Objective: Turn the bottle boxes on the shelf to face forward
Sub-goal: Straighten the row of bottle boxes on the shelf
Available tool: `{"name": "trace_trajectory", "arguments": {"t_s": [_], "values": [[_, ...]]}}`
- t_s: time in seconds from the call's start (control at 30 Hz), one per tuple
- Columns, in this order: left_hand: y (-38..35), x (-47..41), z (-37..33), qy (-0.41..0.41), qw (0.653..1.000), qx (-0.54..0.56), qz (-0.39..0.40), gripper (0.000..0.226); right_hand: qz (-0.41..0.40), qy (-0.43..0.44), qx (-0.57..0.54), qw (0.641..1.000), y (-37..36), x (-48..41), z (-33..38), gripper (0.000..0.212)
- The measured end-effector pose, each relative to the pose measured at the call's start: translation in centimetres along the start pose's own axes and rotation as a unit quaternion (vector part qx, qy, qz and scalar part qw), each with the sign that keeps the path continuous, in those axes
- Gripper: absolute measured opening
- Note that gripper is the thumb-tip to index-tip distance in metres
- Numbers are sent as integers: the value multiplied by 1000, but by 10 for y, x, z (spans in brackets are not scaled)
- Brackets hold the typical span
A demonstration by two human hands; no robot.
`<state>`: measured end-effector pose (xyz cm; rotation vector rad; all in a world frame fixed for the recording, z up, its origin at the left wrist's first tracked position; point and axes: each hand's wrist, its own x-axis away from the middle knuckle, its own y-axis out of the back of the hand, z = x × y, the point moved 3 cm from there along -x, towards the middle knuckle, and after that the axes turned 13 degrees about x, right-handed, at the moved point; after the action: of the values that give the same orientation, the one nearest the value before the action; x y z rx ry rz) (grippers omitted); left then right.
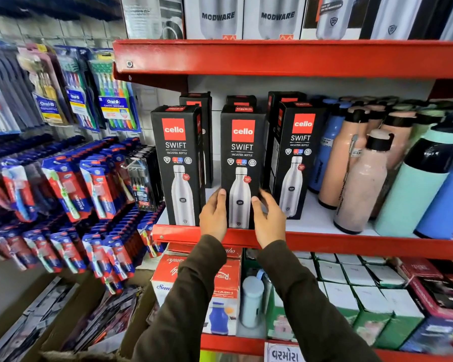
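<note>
Red shelf (324, 242) with three black bottle boxes along its near edge, printed fronts facing outward. The middle box (242, 163) stands upright, clamped low down between both hands: left hand (214, 216) on its left edge, right hand (268, 218) on its right edge with fingers wrapped behind. Left box (177, 163) and right box (297, 158) stand just beside it. Loose bottles (364, 178) crowd the shelf's right part.

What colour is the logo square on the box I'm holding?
Red, with white lettering, on the middle box; head view.
</note>
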<state>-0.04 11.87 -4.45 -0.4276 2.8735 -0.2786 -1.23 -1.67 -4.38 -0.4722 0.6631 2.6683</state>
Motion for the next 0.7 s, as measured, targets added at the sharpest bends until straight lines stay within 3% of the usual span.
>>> {"name": "trace_trajectory", "arguments": {"t_s": [0.43,0.6,0.7], "values": [[-3,18,-10,-9,1000,7,6,43,12,7,-1,1000,7,4,1,36],[-8,46,-3,-164,981,51,-88,33,-37,25,-42,998,29,-1,-4,31],[-29,63,-10,-235,967,47,-82,27,-90,29,-53,994,48,-14,-14,28]]}}
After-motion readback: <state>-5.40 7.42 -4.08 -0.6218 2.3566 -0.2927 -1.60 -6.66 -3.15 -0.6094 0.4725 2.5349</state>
